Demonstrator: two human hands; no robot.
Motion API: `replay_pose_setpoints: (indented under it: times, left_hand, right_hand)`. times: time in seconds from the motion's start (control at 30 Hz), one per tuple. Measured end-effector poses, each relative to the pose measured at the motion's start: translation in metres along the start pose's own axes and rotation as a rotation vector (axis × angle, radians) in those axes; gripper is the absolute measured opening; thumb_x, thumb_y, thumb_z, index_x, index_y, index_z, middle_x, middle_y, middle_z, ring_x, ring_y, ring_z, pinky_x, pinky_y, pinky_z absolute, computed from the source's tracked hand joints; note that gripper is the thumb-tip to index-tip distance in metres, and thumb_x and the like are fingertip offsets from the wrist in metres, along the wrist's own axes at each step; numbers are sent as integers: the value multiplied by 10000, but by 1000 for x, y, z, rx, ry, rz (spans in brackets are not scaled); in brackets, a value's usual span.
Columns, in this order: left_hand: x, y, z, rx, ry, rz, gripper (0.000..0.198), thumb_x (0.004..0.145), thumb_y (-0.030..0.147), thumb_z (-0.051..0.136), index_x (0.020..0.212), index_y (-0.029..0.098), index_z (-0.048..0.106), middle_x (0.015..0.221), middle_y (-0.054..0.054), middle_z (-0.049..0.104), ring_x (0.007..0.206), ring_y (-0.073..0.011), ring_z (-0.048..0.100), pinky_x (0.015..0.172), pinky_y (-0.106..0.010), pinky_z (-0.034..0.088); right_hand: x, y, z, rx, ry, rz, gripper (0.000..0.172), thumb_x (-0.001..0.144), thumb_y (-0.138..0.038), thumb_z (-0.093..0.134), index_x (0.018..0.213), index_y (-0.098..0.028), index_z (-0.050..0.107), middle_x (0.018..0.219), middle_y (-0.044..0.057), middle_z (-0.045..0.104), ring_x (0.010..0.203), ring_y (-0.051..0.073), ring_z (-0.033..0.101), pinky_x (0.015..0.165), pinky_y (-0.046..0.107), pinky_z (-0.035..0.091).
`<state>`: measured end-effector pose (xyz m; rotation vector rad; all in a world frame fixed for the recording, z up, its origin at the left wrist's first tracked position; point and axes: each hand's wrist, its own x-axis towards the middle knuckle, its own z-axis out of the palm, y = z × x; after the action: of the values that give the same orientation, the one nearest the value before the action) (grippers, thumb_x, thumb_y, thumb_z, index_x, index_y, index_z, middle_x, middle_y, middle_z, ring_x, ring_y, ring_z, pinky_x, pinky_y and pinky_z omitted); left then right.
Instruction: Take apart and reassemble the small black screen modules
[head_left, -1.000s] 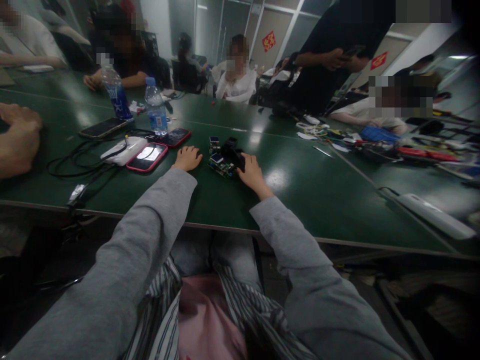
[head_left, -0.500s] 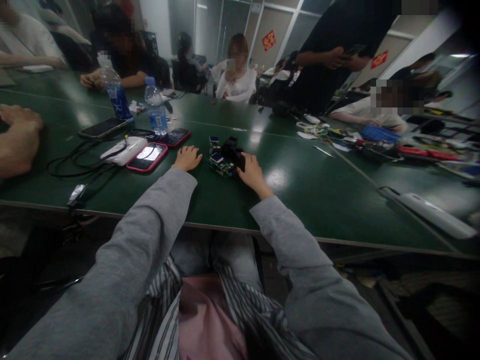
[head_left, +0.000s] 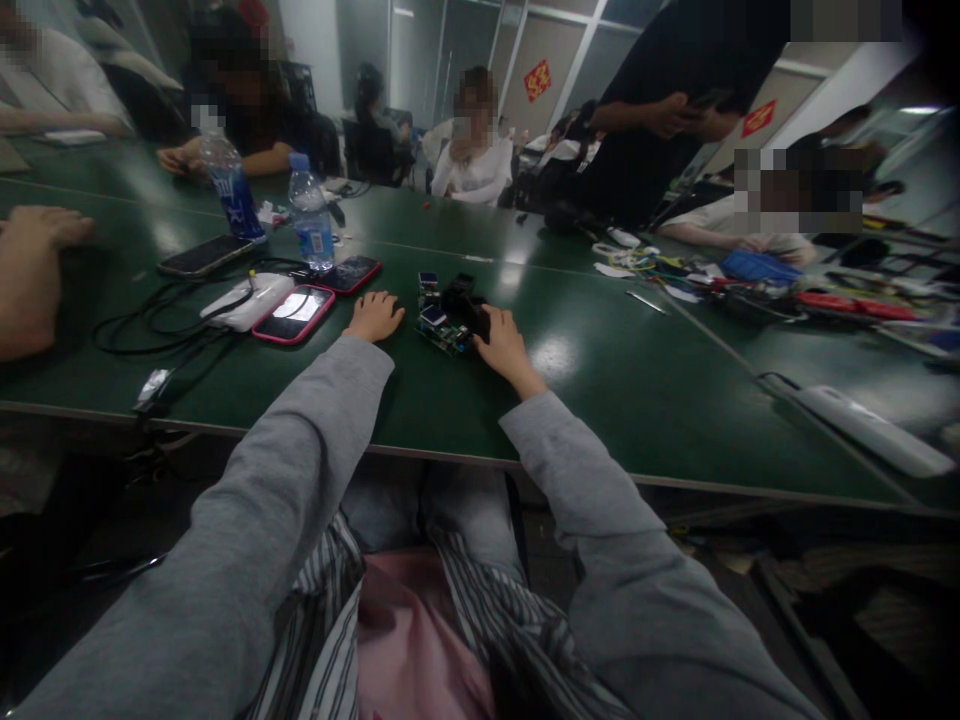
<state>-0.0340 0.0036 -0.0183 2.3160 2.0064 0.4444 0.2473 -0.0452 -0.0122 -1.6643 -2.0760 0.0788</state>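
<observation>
My left hand (head_left: 377, 316) lies palm down on the green table (head_left: 420, 420), fingers stretched out, holding nothing. Just right of it sit small green circuit boards (head_left: 448, 340) with little dark screens (head_left: 433, 317). A black part (head_left: 474, 308), its exact kind unclear, stands against the boards. My right hand (head_left: 504, 342) is at the right side of this black part, with the thumb and curved fingers on its edge; the fingertips are partly hidden. Nearest to my left hand on the other side are two phones, a pink-edged phone (head_left: 294, 315) and a red-edged phone (head_left: 351, 274).
A white power bank (head_left: 247, 300) with black cables (head_left: 142, 325) lies to the left, near a dark phone (head_left: 208, 255) and two bottles, one a water bottle (head_left: 310, 225). Another person's hand (head_left: 34, 260) rests far left. A white power strip (head_left: 874, 430) and tangled wires (head_left: 652, 262) lie right.
The other person's hand at far left has shifted, its fingers now reaching further right. My own hands and the circuit boards have stayed in place.
</observation>
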Motion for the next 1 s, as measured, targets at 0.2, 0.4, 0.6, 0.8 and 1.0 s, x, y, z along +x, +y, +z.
replay_pose_setpoints:
  times: [0.2,0.4,0.6,0.8,1.0]
  left_hand:
    - [2,-3,3,0,2,0,561,1046,475,326,1515,217,493,1631,-114,431,1502,-329,362,1228,-535,295]
    - [0,-1,0,-16,-6,6,573,1044,467,322,1519,197,493,1632,-128,426,1501,-342,358,1230,-541,292]
    - [-1,0,-2,-26,-14,3,564,1047,464,329,1532,221,484,1639,-119,418,1511,-338,339,1232,-544,277]
    - [-3,1,-1,-20,1,-5,554,1048,466,345,1527,233,496,1629,-113,435,1501,-333,352,1229,-542,277]
    - [1,-2,1,-17,6,4,569,1042,475,348,1519,205,502,1625,-121,437,1495,-338,362,1228,-537,289]
  right_hand:
    - [0,-1,-1,0,-2,5,651,925,-245,601,1529,-179,366,1428,199,446,1332,381,498,1054,590,488]
    - [-1,-1,-1,0,1,0,650,927,-234,603,1528,-155,370,1426,212,449,1327,381,503,1057,579,488]
    - [-1,0,0,3,15,-5,645,919,-238,598,1525,-204,380,1418,191,461,1325,378,506,1039,583,491]
    - [0,0,1,-9,10,1,648,916,-241,615,1521,-196,387,1414,193,462,1329,377,500,1043,575,494]
    - [0,1,2,1,9,1,649,916,-234,616,1522,-208,386,1408,184,462,1322,373,502,1041,583,489]
